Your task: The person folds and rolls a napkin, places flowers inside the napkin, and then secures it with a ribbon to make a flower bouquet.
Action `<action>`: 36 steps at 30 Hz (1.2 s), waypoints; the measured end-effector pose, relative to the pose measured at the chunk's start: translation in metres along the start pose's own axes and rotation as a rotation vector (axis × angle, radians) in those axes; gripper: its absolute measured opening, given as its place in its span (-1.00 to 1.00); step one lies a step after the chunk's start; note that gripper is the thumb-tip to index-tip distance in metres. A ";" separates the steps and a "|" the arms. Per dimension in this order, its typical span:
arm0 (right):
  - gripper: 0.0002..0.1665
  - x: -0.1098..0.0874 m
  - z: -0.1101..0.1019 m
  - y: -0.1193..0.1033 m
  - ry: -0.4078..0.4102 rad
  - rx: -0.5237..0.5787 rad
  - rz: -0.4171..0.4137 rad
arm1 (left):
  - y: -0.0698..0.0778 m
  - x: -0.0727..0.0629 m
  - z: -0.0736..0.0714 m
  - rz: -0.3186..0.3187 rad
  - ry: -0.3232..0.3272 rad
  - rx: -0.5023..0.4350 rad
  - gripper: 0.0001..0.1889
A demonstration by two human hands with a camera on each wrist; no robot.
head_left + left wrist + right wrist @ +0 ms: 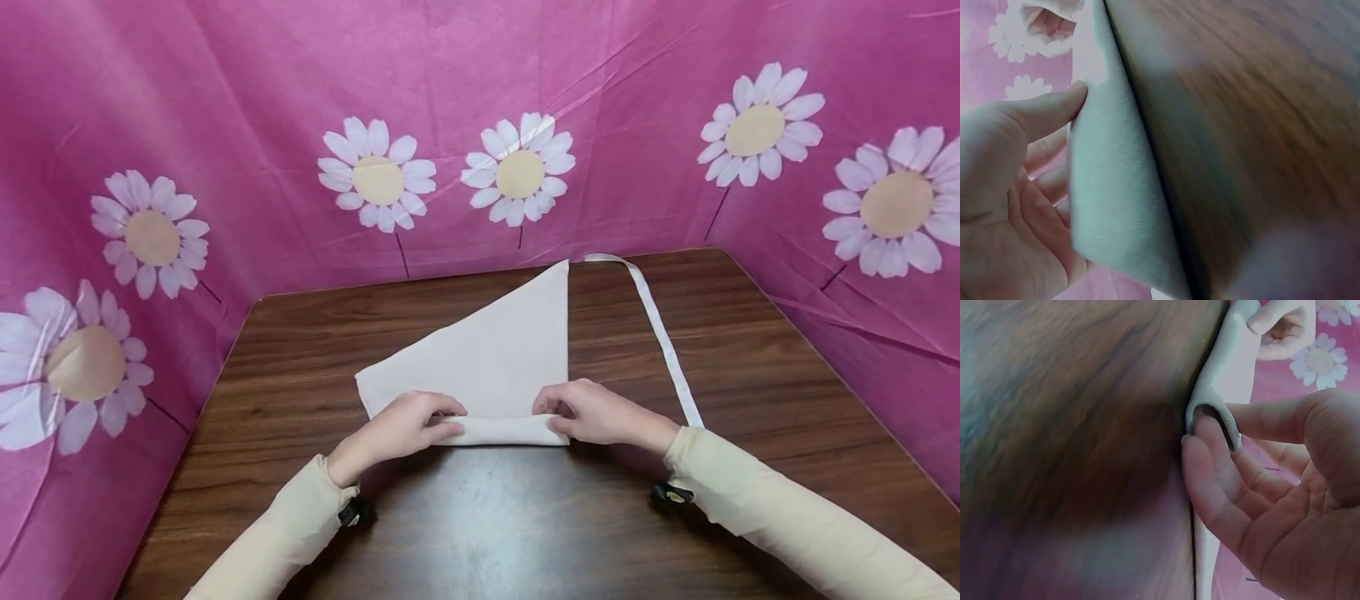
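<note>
Pink backdrop [262, 100] with white daisies, dark wood-grain table [285, 358] in front. Pale cloth [487, 342] is on the table, spread beyond the fingertips and tapering to a far corner; near edge doubled into a strip between the hands. Left hand [401, 425] pinches the strip's left end, thumb on its near face. Right hand [600, 412] grips the right end, one fingertip inside the fold's opening. White ribbon [663, 342] lies right of the right fingers, reaching the sleeve.
</note>
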State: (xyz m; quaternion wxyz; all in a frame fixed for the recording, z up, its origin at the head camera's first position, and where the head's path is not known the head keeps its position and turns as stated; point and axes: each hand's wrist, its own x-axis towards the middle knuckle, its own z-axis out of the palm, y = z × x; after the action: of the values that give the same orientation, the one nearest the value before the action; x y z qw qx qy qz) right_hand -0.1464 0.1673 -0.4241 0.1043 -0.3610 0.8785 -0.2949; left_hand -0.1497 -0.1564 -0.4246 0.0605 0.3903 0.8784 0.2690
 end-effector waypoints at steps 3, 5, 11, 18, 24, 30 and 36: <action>-0.80 0.000 -0.003 0.001 0.079 -0.038 0.021 | -0.006 0.002 -0.002 -0.033 -0.026 -0.038 -0.79; -0.78 0.002 -0.005 0.000 0.168 -0.058 0.027 | -0.010 0.005 -0.005 -0.054 -0.039 -0.053 -0.78; -0.67 0.009 -0.003 -0.005 0.248 0.030 -0.076 | -0.014 0.014 -0.013 -0.148 -0.117 -0.091 -0.76; -0.62 0.011 0.020 -0.002 0.174 -0.017 -0.073 | -0.015 0.024 -0.014 -0.273 -0.236 -0.239 -0.69; -0.84 0.014 0.024 0.001 0.155 0.007 -0.030 | -0.021 0.024 -0.011 -0.321 -0.241 -0.327 -0.70; -0.95 0.018 0.019 0.000 0.131 0.071 0.026 | -0.021 0.016 -0.013 -0.268 -0.185 -0.256 -0.77; -0.95 0.018 0.013 0.002 0.103 0.128 0.107 | -0.018 0.012 -0.013 -0.111 -0.145 -0.153 -0.62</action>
State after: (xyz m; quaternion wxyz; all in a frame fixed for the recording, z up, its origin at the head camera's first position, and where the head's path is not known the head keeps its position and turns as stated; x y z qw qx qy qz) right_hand -0.1555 0.1499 -0.4350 0.0976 -0.2904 0.8801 -0.3626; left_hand -0.1737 -0.1631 -0.4222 0.1684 0.3537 0.8690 0.3024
